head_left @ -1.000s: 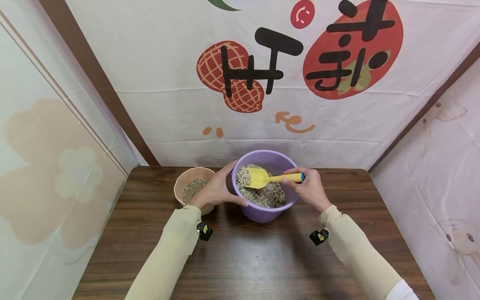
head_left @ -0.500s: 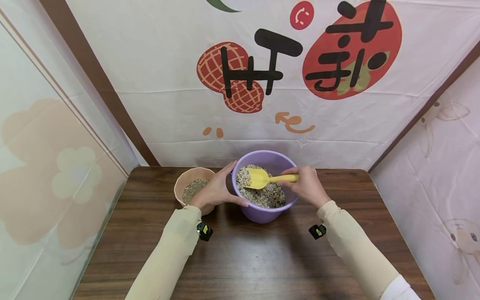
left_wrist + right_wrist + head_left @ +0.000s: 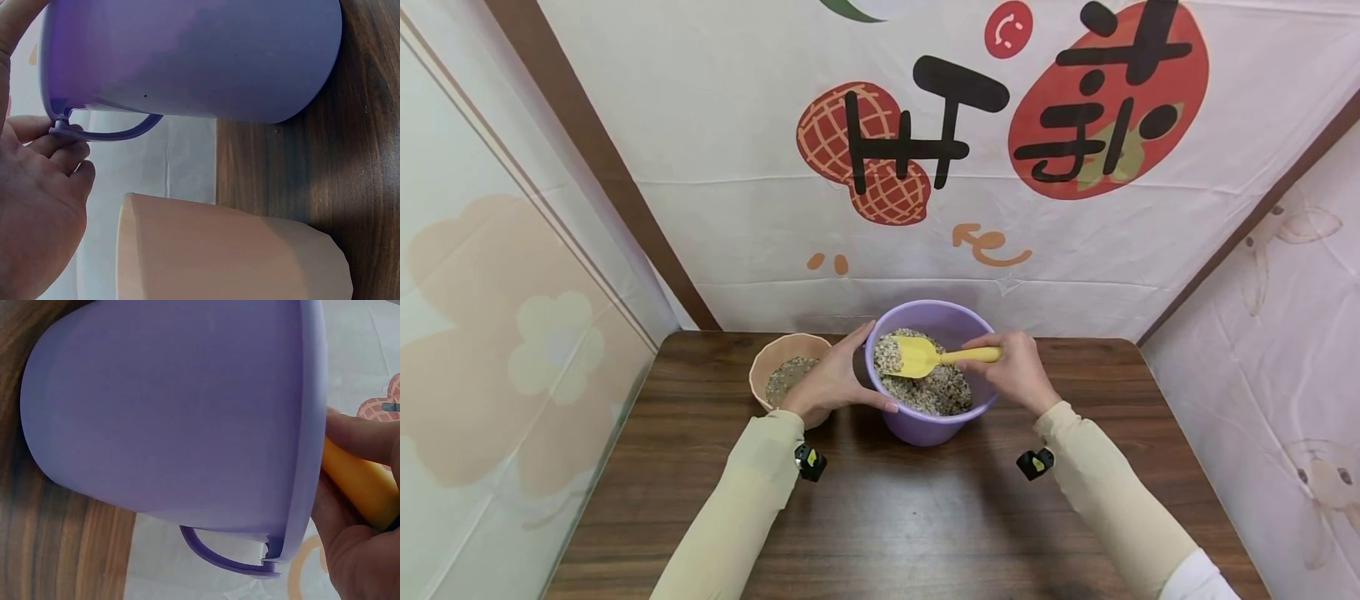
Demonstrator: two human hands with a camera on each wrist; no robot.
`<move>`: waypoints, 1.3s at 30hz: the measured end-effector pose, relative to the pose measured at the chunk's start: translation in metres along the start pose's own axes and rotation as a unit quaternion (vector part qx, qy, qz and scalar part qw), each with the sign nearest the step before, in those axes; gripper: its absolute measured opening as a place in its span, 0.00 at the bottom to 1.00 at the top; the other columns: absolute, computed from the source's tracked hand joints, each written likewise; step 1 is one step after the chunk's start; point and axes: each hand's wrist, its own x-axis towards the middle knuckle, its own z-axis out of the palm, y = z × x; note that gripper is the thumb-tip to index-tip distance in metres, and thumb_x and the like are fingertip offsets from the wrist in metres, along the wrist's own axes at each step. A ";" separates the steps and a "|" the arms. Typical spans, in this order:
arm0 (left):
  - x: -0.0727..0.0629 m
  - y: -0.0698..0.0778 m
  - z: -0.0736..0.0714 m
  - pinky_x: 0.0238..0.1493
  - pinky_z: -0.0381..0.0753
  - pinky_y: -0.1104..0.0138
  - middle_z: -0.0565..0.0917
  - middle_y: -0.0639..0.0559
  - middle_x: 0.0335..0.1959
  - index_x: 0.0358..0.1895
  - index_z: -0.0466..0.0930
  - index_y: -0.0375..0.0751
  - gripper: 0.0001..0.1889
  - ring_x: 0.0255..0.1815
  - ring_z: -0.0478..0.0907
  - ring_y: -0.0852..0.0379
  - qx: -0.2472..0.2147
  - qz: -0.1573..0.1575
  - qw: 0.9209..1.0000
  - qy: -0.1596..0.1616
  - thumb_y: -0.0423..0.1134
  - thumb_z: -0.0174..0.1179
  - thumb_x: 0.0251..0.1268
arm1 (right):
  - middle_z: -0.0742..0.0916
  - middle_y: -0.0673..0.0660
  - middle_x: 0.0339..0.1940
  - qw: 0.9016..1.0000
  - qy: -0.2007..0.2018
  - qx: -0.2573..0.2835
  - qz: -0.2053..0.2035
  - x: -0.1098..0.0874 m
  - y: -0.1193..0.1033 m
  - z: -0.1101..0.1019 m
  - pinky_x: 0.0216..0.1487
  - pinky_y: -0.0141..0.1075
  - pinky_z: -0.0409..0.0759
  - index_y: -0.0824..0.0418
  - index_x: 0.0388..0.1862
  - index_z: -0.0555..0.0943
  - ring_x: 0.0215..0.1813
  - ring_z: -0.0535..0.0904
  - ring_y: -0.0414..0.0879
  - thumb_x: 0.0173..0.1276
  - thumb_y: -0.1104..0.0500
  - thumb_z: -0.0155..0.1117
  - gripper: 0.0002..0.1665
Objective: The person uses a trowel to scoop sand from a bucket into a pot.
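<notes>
A purple bucket [image 3: 922,430] stands upright at the table's back, part-filled with pale and dark gravel [image 3: 947,390]. My left hand [image 3: 833,379] grips its left rim, thumb at the near side; in the left wrist view the fingers [image 3: 65,150] curl by the hinge of the bucket's handle [image 3: 119,134]. Inside the bucket a yellow scoop [image 3: 917,357] lies on the gravel, blade to the left. My right hand [image 3: 1017,372] holds the scoop's handle over the right rim, and in the right wrist view thumb and fingers close round that handle [image 3: 359,481].
Left of the bucket, partly behind my left hand and forearm, is a peach-coloured bowl [image 3: 766,367] with grey gravel in it. Behind the wooden table [image 3: 910,517] hangs a white printed cloth [image 3: 737,225], close to the bucket.
My right hand has shifted slightly left along the scoop's handle, and the handle's blue end is now covered. Scoop blade, bucket and left hand stay in place.
</notes>
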 end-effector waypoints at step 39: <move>0.000 0.002 0.000 0.77 0.56 0.53 0.54 0.45 0.81 0.83 0.48 0.46 0.74 0.79 0.54 0.50 0.014 -0.004 1.000 0.003 0.58 0.87 0.29 | 0.90 0.62 0.37 0.977 0.028 0.172 0.122 -0.036 0.008 -0.039 0.28 0.34 0.82 0.64 0.47 0.89 0.28 0.80 0.40 0.55 0.53 0.84 0.23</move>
